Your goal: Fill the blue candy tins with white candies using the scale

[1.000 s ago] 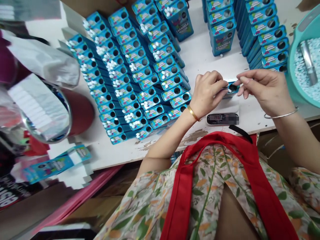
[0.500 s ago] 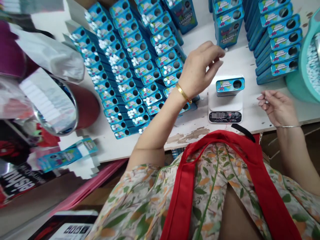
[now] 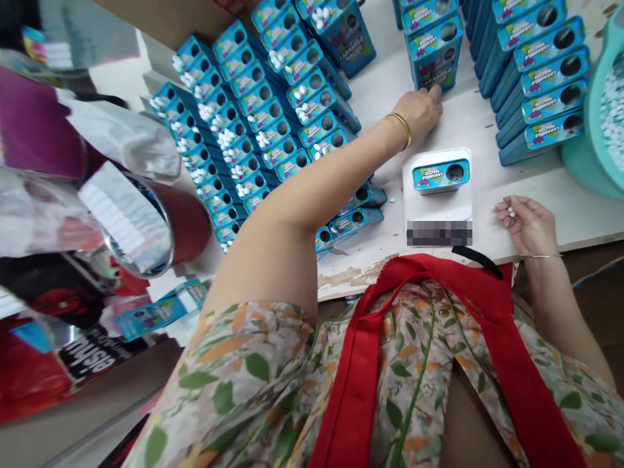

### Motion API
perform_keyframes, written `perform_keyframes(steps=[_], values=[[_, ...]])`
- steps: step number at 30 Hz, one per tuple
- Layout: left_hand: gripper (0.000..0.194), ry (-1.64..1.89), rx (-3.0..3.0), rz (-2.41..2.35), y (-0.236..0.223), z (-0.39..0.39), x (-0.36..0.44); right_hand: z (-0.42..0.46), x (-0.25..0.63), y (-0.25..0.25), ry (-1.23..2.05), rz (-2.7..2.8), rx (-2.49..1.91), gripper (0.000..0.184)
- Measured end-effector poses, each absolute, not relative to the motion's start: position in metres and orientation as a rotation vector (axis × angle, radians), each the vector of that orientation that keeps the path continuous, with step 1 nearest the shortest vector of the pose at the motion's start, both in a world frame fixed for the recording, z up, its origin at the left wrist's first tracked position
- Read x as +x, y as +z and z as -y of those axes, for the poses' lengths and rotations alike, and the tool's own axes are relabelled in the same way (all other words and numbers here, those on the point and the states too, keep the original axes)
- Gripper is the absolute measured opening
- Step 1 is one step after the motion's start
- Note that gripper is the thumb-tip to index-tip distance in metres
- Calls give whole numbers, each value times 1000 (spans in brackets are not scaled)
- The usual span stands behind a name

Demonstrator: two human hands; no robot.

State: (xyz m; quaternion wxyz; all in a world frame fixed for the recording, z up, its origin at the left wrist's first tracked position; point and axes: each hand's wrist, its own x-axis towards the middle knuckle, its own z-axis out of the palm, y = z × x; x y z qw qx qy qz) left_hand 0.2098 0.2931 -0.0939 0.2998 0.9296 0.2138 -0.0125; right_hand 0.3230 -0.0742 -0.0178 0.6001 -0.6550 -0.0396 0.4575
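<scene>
My left hand (image 3: 418, 118) reaches out at the far middle of the table, fingers together and pointing down at the foot of a blue candy tin (image 3: 433, 55). Its fingertips press on the tabletop; anything under them is hidden. My right hand (image 3: 529, 222) hovers near the table's front edge, pinching a small white candy (image 3: 511, 211). Between the hands, another blue candy tin (image 3: 441, 175) with a round dark opening stands upright on a white kitchen scale (image 3: 412, 205). The scale's display is blurred out.
Rows of blue tins (image 3: 263, 110), many with white candies on top, fill the left side. More tins (image 3: 553, 101) stand at right beside a turquoise tub (image 3: 578, 159) of white candies. A red bucket (image 3: 192, 221) is at far left. One loose white candy (image 3: 392, 200) lies near the scale.
My left hand has moved down onto the table before the far tin, where a loose white candy lay. My right hand has shifted slightly left and toward me, still pinching a candy.
</scene>
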Motion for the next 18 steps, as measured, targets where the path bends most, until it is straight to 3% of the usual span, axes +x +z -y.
perform_keyframes(steps=[5,11,16,18], values=[[14,-200,2557,-660,-79,-291,202,73,323,-22,1030,155,-1564,17],[23,-520,2631,-933,-28,-265,182,77,322,-27,973,255,-1636,20],[17,-603,2695,-756,29,-202,126,75,325,-28,1016,157,-1500,30],[16,-700,2705,-730,37,-172,109,73,325,-27,1014,129,-1463,25]])
